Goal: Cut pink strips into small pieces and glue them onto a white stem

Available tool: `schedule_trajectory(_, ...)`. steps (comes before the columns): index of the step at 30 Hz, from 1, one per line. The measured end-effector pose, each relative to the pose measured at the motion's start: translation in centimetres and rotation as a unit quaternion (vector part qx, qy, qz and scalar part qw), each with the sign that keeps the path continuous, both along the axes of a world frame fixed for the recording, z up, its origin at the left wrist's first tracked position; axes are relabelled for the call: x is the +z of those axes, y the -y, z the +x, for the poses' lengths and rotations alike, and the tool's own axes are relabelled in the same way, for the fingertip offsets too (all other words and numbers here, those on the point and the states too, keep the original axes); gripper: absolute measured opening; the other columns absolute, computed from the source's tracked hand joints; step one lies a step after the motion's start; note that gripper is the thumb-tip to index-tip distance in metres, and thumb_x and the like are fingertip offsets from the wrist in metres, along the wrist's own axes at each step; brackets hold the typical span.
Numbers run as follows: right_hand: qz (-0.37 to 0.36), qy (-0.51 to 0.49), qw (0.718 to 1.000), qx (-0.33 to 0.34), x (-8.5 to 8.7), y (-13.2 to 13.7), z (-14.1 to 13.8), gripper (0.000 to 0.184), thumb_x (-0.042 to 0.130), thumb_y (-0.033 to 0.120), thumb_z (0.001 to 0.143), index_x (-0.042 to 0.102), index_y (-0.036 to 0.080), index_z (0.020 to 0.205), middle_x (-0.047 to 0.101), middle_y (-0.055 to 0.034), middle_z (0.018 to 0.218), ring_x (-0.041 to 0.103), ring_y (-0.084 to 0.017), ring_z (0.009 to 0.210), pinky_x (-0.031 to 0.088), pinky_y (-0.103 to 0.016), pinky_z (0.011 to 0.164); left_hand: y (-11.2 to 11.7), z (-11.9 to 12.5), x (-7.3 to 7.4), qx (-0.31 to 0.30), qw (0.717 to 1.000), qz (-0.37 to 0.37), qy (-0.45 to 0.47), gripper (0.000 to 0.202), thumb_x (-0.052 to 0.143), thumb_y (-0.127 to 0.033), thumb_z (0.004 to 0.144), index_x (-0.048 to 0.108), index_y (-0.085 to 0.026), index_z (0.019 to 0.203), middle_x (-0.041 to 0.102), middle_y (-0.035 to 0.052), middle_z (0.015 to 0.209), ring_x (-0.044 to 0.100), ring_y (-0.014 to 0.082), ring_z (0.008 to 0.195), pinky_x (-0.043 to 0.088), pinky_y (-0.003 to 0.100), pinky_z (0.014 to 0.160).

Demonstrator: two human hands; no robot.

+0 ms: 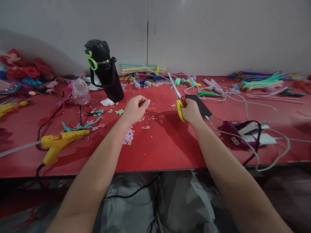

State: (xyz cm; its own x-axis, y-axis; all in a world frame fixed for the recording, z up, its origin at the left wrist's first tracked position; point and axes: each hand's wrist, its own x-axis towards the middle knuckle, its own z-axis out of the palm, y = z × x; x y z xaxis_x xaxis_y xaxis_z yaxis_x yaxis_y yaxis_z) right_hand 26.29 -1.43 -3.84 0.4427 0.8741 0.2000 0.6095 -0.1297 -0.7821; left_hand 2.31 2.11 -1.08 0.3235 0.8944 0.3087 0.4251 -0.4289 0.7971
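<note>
Fingers of the right hand [190, 110] are closed round the yellow handles of a pair of scissors [178, 95], well to the right of the black flask [107, 77], which I'll use as my landmark on this red counter [160, 152]. From where I stand, the blades slant up and away toward the wall; they seem to lie together, though blur leaves me unsure. A dark slab [200, 105], perhaps a phone, lies farther right of the flask, just behind that hand; I can't tell if the two touch.

On the left hand [134, 110], nearer the person than the flask and a little to its right, the thumb and forefinger curl close toward each other. Whether they pinch some tiny piece, I can't make out.

Small pink snippets [128, 137] are heaped nearer the person than the flask, partly behind the left forearm, with more scattered to the right. A yellow glue gun [54, 142] lies to the flask's left and closer to the counter's edge.

I'd judge the scissors light and stiff, slick along the metal, best held by the yellow loops. Those snippets look almost weightless, easily scattered, probably soft, and want a fingertip pinch.
</note>
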Motion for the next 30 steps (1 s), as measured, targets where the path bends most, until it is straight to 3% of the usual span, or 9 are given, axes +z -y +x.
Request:
schedule_trajectory(4,-0.058,0.073,0.995,-0.032,0.2,-0.3,1.4,0.031,0.075,0.021,0.073,0.046,0.023,0.065,0.045,0.0035,0.058,0.042,-0.014,0.057,0.031,-0.031,0.058,-0.1,-0.2,0.2,0.017,1.0,0.0,0.012,0.018,0.057,-0.032,0.09,0.058,-0.017,0.079,0.063,0.0016,0.072,0.055,0.0114,0.062,0.041,0.027,0.062)
schedule_trajectory(15,-0.02,0.077,0.997,0.01,-0.9,-2.9,0.0,0.024,0.066,0.014,0.07,0.044,0.023,0.068,0.05,0.0014,0.067,0.046,-0.016,0.064,0.032,-0.03,0.061,0.1,-0.2,0.4,0.012,1.0,0.013,0.011,0.021,0.057,-0.033,0.09,0.058,-0.017,0.076,0.062,0.002,0.072,0.054,0.0118,0.065,0.041,0.027,0.065)
schedule_trajectory(30,-0.067,0.074,0.995,0.011,-1.5,-3.0,1.2,0.029,0.071,0.02,0.073,0.043,0.023,0.067,0.046,0.0023,0.066,0.039,-0.014,0.06,0.03,-0.03,0.059,0.7,0.0,0.6,0.002,0.999,0.003,-0.049,0.022,0.057,-0.035,0.089,0.061,-0.016,0.078,0.067,0.0048,0.079,0.059,0.0146,0.072,0.044,0.03,0.07)
